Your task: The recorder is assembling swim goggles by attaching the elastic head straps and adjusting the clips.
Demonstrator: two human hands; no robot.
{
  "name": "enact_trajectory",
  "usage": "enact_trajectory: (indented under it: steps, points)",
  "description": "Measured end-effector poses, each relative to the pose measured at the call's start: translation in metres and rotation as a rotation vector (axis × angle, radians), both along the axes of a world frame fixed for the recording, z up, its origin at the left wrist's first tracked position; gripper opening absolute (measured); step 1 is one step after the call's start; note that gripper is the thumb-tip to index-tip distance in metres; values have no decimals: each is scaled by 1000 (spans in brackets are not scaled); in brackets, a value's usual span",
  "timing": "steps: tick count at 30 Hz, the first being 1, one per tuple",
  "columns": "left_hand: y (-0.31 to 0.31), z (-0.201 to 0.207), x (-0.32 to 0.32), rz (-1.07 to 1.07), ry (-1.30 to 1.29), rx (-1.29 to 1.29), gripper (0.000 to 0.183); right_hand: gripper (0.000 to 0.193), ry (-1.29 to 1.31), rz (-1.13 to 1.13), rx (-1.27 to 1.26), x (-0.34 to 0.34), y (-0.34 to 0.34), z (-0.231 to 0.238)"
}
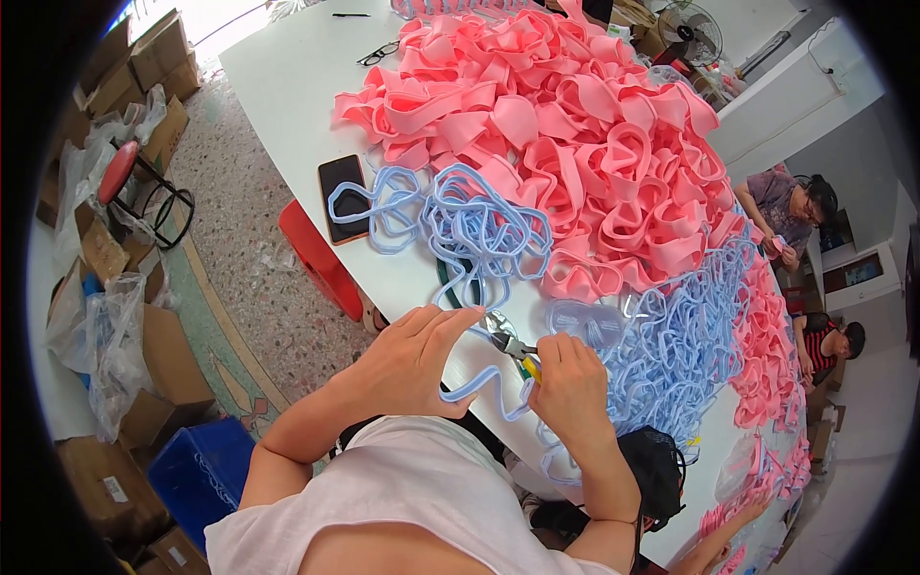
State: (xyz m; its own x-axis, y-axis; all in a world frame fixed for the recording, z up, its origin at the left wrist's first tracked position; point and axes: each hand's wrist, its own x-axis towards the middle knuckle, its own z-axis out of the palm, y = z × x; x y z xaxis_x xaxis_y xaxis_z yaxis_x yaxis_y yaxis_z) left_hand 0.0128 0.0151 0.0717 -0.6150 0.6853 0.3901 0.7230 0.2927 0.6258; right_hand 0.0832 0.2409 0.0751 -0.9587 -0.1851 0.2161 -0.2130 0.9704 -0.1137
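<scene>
My left hand is closed at the table's near edge, with a light blue elastic-looking band coming from its fingers and curving toward my right hand. My right hand grips a pair of pliers with a yellow handle; their metal jaws point up and left toward my left fingers. Whether the jaws touch the band I cannot tell. Just beyond my hands lies a small tangle of blue bands, partly covering a dark green-handled tool. A larger heap of blue bands spreads to the right.
A big heap of pink fabric loops covers the white table's far side. A phone and glasses lie at left. Beside the table are a red stool, a blue crate and cardboard boxes. Other people sit at right.
</scene>
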Motion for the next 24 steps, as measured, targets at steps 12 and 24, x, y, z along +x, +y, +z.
enact_trajectory:
  steps: [12, 24]
  points:
    - [-10, -4, -7, 82, -218, 23, 91, 24, -207, -308, -299, 0, 33, 5]
    - [-11, -10, -22, -11, -564, 139, 76, 29, -1102, -196, -633, 30, 43, -74]
